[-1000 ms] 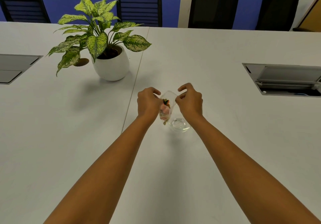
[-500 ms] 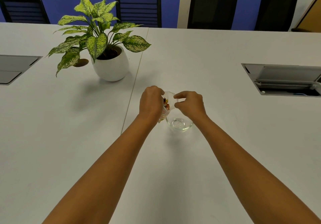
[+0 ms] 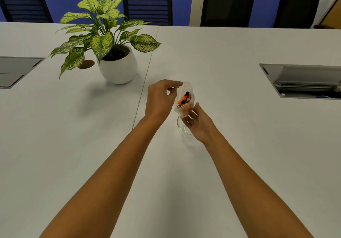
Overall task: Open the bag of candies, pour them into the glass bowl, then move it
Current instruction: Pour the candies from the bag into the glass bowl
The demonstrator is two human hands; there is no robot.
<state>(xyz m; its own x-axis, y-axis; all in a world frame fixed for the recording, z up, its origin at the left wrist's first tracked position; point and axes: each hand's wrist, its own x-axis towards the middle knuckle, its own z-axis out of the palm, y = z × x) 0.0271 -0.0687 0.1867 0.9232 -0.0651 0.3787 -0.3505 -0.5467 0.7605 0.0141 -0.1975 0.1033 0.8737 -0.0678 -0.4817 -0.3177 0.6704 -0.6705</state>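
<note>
A small clear plastic bag of candies (image 3: 184,99) hangs tipped over the glass bowl (image 3: 180,125), with orange and dark sweets showing inside and one at its lower end. My left hand (image 3: 159,99) pinches the bag's upper corner. My right hand (image 3: 198,122) is below it with fingers spread, touching the bag's lower end and covering most of the bowl. Only the bowl's left rim and base show.
A potted plant in a round white pot (image 3: 118,67) stands to the far left of the bowl. A cable hatch (image 3: 302,80) is set in the white table (image 3: 239,53) at the right, another (image 3: 14,71) at the left. Black chairs line the far edge.
The bag has been lifted and tipped over the bowl. My left hand rose with its top corner; my right hand let go of the top and dropped under the bag.
</note>
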